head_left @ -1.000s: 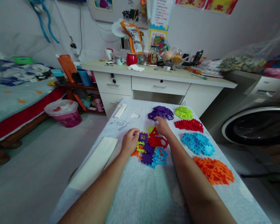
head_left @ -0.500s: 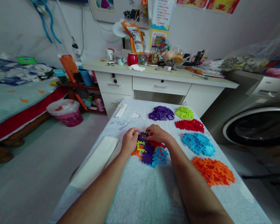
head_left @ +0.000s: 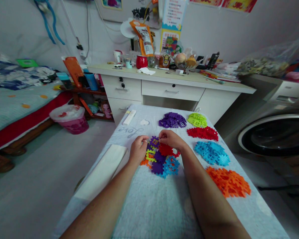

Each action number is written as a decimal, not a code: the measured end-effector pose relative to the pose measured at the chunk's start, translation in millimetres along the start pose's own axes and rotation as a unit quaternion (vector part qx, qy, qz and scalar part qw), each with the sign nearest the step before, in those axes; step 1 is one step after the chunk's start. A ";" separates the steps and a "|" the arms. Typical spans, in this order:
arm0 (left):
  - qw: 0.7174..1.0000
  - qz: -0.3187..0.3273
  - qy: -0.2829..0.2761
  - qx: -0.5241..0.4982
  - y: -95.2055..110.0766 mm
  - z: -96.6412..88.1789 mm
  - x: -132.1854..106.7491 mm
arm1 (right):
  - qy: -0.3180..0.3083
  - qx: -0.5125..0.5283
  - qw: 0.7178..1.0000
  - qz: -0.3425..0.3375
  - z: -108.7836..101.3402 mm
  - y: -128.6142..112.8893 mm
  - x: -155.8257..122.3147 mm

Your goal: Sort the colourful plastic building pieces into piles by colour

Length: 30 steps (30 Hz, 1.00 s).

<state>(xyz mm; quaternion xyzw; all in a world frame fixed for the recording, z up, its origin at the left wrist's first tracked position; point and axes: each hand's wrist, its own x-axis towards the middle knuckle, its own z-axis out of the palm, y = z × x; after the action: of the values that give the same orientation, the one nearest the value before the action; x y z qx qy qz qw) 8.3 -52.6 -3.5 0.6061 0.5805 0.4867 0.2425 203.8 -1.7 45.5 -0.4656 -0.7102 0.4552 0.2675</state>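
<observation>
- The left hand (head_left: 139, 150) is curled, and its fingertips pinch the left edge of a purple piece (head_left: 154, 142)
- The right hand (head_left: 170, 139) is curled as well, with thumb and fingers closed on the right edge of the same purple piece, so both hands meet over it
- The purple piece sits at the far end of a joined cluster (head_left: 162, 161) of interlocking plastic pieces in red, purple, blue, lime and orange
- The cluster lies flat on the cloth-covered tabletop (head_left: 149, 205), between the two forearms and near the middle of the tabletop
- Sorted heaps of loose pieces lie to the right of the hands: a purple pile (head_left: 172, 120) and a lime pile (head_left: 196, 119) at the far end, then a red pile (head_left: 202, 133), a blue pile (head_left: 211, 153) and an orange pile (head_left: 228, 182), which lies nearest the person
- A white folded pad (head_left: 102, 172) lies along the left edge of the tabletop, and a small white stick (head_left: 129, 118) lies near the far left corner
- Beyond the tabletop stands a cluttered white desk (head_left: 170, 91) with drawers
- A washing machine (head_left: 274, 136) stands to the right, and a pink bin (head_left: 69, 119) stands on the floor to the left, beside a bed (head_left: 15, 106)
</observation>
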 end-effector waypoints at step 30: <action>1.000 0.002 -0.012 -0.007 -0.3 -0.1 0.2 | 0.429 0.102 0.887 0.141 -43.9 33.6 70.2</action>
<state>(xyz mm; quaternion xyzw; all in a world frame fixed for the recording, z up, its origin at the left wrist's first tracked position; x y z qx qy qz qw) 8.1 -52.4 -3.6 0.6114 0.5727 0.4841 0.2529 223.5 84.4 31.7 -0.6807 -0.4027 0.3145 0.5250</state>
